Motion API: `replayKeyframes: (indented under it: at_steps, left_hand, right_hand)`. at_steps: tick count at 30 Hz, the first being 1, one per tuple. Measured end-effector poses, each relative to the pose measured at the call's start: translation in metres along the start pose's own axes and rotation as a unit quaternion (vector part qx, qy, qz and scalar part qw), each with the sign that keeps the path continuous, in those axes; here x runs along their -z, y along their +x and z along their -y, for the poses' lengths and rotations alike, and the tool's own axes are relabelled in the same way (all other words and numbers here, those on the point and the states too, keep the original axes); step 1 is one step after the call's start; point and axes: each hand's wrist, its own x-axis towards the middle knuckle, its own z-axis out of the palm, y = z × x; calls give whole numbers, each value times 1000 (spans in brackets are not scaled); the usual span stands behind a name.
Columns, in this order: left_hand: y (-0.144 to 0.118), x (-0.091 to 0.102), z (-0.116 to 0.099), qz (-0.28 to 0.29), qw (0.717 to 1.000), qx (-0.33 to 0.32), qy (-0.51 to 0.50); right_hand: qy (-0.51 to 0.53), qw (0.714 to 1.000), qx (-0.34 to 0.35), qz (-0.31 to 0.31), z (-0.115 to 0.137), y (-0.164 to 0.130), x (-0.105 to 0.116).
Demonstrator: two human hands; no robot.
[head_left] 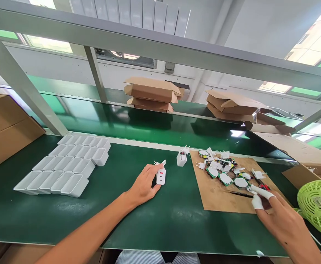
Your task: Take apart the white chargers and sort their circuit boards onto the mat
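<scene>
My left hand grips a white charger plug that stands on the green table mat. My right hand, with white finger cots on two fingertips, pinches black tweezers over a brown cardboard sheet. On that sheet lie several small circuit boards and white plug parts. An open white charger shell stands just beyond the left hand.
Rows of empty white shells sit at the left. A cardboard box is at the far left, folded cartons lie beyond the conveyor, and a green fan stands at the right edge.
</scene>
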Motion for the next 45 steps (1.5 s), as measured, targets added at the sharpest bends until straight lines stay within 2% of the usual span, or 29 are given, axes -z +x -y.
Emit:
replayKeyframes:
  at_steps: [4, 7, 10, 13, 17, 19, 21, 23, 26, 28, 31, 34, 40, 45]
  left_hand:
    - [1, 1, -2, 0, 1000, -8, 7]
    - [1, 1, -2, -3, 1000, -10, 8]
    - [0, 1, -2, 2, 1000, -2, 3]
    - [0, 0, -1, 10, 1000, 9, -5]
    - [1, -1, -1, 4, 1000, 22, -21]
    - [1, -1, -1, 3, 999, 26, -29]
    - [2, 0, 1, 7, 999, 29, -37]
    - [2, 0, 3, 13, 999, 29, -43]
    - [2, 0, 6, 17, 998, 26, -51]
    - [2, -1, 7, 18, 998, 27, -54]
    - [3, -1, 7, 18, 998, 28, -53]
    - [3, -2, 6, 18, 998, 31, -50]
    - [5, -2, 3, 18, 998, 32, -46]
    - [5, -2, 2, 17, 999, 23, -39]
  right_hand:
    - [89, 991, 71, -70, 46, 8, 6]
    - [162, 981, 93, -57, 77, 12, -4]
    - [247, 965, 87, 7, 101, 15, -20]
    - [306, 944, 88, 87, 114, 20, -34]
    - [308, 918, 92, 232, 118, 33, -42]
    - [325, 906, 54, 265, 122, 43, -41]
    - [392, 882, -6, 261, 132, 54, -39]
    - [482, 835, -50, 260, 148, 64, -37]
    - [582, 771, -46, 253, 178, 72, -40]
    - [617, 755, -37, 220, 196, 71, -47]
    - [631, 759, -42, 157, 213, 62, -63]
    - [611, 783, -37, 113, 218, 54, -76]
    - [565, 823, 4, 56, 217, 47, -83]
    - [560, 827, 1, 46, 218, 46, -86]
